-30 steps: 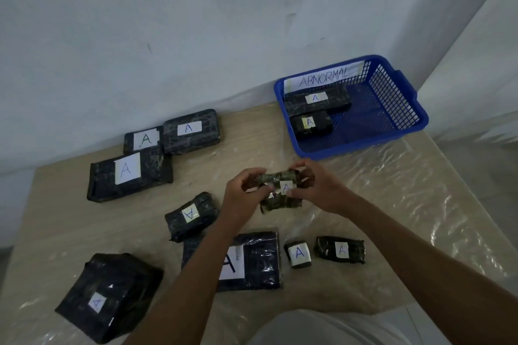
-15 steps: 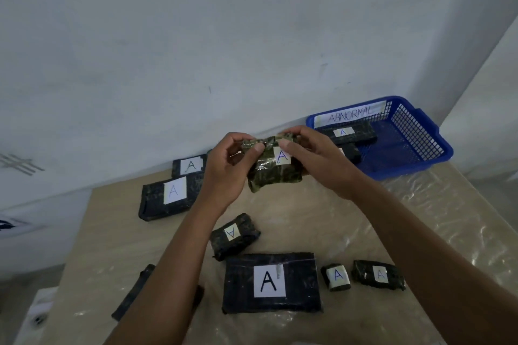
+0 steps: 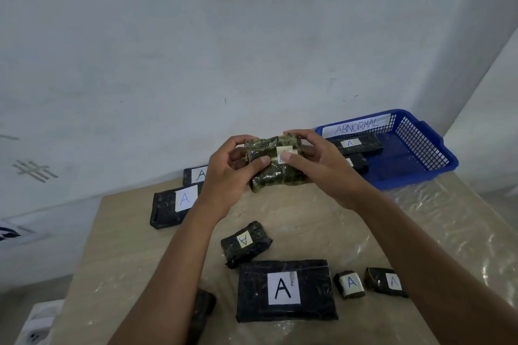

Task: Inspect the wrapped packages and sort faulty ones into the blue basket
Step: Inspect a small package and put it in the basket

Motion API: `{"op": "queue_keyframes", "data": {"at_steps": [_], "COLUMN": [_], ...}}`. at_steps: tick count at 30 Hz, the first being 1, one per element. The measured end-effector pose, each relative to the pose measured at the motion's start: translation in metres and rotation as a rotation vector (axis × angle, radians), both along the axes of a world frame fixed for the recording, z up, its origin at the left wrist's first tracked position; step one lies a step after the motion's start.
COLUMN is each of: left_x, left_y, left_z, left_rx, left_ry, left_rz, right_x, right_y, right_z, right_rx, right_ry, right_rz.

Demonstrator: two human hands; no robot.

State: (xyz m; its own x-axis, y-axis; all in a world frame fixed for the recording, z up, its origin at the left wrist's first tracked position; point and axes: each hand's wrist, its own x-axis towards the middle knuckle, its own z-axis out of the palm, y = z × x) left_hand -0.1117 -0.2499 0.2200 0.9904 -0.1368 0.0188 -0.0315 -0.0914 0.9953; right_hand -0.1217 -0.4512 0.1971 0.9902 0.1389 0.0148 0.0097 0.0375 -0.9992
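Note:
A small dark package in crinkled shiny wrap (image 3: 273, 176) hangs in the air above the table's far half. My left hand (image 3: 227, 176) grips its left end and my right hand (image 3: 322, 168) grips its right end, both thumbs pressing on its white label. The blue basket (image 3: 437, 159), marked ABNORMAL, stands at the far right corner with two black labelled packages (image 3: 361, 144) inside. On the table lie several black packages with white A labels: a big flat one (image 3: 286, 291) near me, a small tilted one (image 3: 246, 244), two small ones (image 3: 350, 284) by my right forearm.
The wooden table (image 3: 134, 246) is covered with clear plastic film and stands against a white wall. More labelled packages (image 3: 173, 206) lie at the far left. Another black package (image 3: 203, 314) shows partly beneath my left forearm. The table's left edge drops off to the floor.
Both hands lifted the package from low over the table up to eye height. My view tilted up, so the basket and table sit lower and more to the right.

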Motion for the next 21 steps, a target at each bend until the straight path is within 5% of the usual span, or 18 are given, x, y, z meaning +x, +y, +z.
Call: {"op": "queue_keyframes", "data": {"at_steps": [8, 15, 21], "left_x": [0.005, 0.009, 0.01], "left_y": [0.006, 0.009, 0.01], "left_z": [0.012, 0.009, 0.011], "left_rx": [0.039, -0.01, 0.002], "left_ry": [0.057, 0.071, 0.089], "left_rz": [-0.147, -0.064, -0.157], "right_x": [0.0, -0.003, 0.002], "right_y": [0.006, 0.0, 0.001], "right_z": [0.005, 0.004, -0.002], "right_rx": [-0.011, 0.088, 0.097], "right_ry": [-0.053, -0.047, -0.048], "right_rz": [-0.14, 0.034, -0.055]}}
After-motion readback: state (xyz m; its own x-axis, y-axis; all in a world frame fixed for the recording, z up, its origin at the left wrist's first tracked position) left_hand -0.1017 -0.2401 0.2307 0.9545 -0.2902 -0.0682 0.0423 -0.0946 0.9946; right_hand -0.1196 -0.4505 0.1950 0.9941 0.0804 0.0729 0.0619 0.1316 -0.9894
